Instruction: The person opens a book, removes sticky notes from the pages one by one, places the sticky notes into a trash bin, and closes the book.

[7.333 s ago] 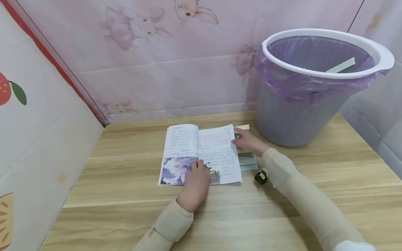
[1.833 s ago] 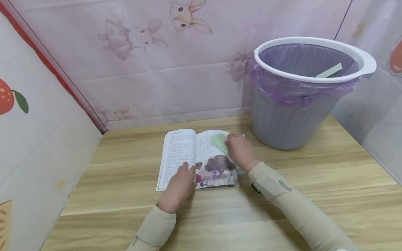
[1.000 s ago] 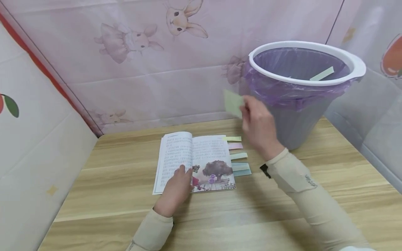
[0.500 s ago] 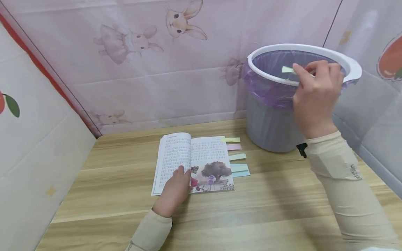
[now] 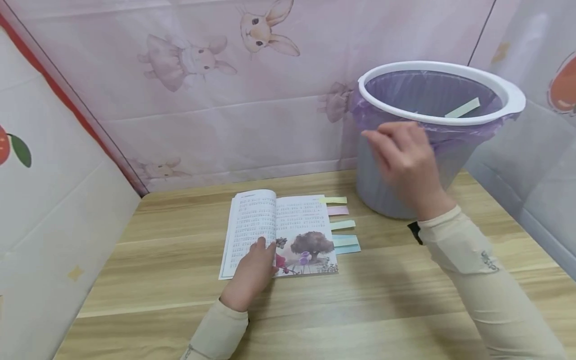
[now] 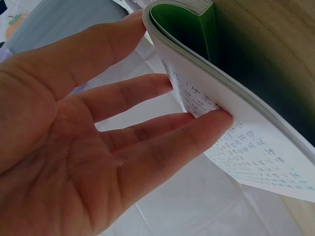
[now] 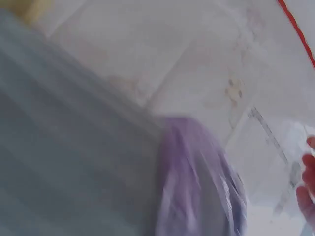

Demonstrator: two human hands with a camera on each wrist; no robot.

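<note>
An open book point(image 5: 297, 215) lies on the table, a printed page on the left and a tree picture on the right. My left hand point(image 5: 254, 267) rests on it near the fold; in the left wrist view its nearly straight fingers point(image 6: 167, 152) touch the page and the thumb tip is at the curved spine. Several sticky tabs, among them a yellow tab point(image 5: 334, 200), a pink tab point(image 5: 338, 211) and a blue tab point(image 5: 353, 246), stick out at the right edge. My right hand point(image 5: 407, 162), fingers loosely bent, holds nothing in front of the trash bin point(image 5: 382, 175).
The grey bin has a white rim point(image 5: 515, 97) and a purple bag point(image 5: 391, 115). A pale green strip point(image 5: 462, 107) is inside it. Behind the wooden table point(image 5: 171, 240) hangs a pink cloth point(image 5: 252, 130) with rabbits; white panels stand at both sides.
My right hand peeled a green sticky note off the right page, carried it over the bin and let it go, then came back left. Earlier a page was turned. The left hand stays on the book.
</note>
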